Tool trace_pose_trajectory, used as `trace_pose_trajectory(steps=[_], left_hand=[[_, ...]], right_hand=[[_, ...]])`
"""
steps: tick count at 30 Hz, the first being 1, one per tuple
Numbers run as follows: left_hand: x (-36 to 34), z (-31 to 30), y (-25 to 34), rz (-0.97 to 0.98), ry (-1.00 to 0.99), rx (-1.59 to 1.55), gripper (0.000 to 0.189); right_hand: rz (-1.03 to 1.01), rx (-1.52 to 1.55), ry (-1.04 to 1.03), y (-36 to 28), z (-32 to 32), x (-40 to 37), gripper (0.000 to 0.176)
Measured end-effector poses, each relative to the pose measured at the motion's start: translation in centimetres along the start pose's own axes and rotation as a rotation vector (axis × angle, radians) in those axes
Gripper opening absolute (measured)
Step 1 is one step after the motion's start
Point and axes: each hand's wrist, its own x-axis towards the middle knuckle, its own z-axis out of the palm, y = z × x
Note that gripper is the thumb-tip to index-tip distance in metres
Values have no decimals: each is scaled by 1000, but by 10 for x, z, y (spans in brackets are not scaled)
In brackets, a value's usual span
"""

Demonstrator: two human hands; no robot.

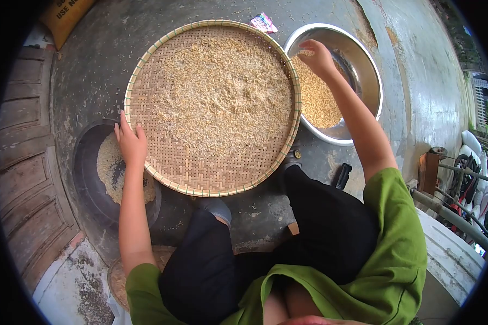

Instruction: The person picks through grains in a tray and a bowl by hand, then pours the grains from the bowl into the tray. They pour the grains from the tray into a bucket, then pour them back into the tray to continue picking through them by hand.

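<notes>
A round woven bamboo tray [146, 65] lies on the concrete floor, covered with unhusked rice grains [222, 92]. My left hand [130, 142] grips the tray's left rim with the fingers over the edge. My right hand [317, 57] is over a steel bowl [363, 59] to the right of the tray, its fingers pinched on some grains [307, 53]. The bowl holds a heap of the same grain [320, 100].
A dark round pan [87, 179] with pale rice sits left of the tray, under my left forearm. Wooden door panels [21, 162] stand at the left. A small wrapper [263, 23] lies behind the tray. A low wall and parked bikes are at the right.
</notes>
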Motion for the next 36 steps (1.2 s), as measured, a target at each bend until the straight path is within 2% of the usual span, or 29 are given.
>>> trace_pose_trajectory(steps=[2, 4, 5, 7, 10, 13, 19, 36], left_hand=[[0, 1, -1, 1, 0, 0, 56], [0, 1, -2, 12, 3, -2, 56], [0, 1, -1, 14, 3, -1, 56], [0, 1, -1, 2, -6, -3, 56], [0, 1, -1, 6, -4, -6, 56], [0, 0, -1, -7, -10, -3, 56], [0, 1, -1, -6, -4, 14, 56], [0, 0, 0, -4, -8, 3, 56]], right_hand=[[-36, -26, 26, -31, -2, 0, 21], [-329, -64, 38, -54, 4, 0, 23], [-328, -63, 39, -57, 10, 2, 23], [-451, -224, -47, -59, 22, 11, 23], [-511, -367, -39, -62, 36, 17, 21], [-522, -346, -108, -66, 38, 22, 19], [-634, -435, -103, -71, 35, 24, 11], [-637, -458, -84, -72, 42, 27, 8]])
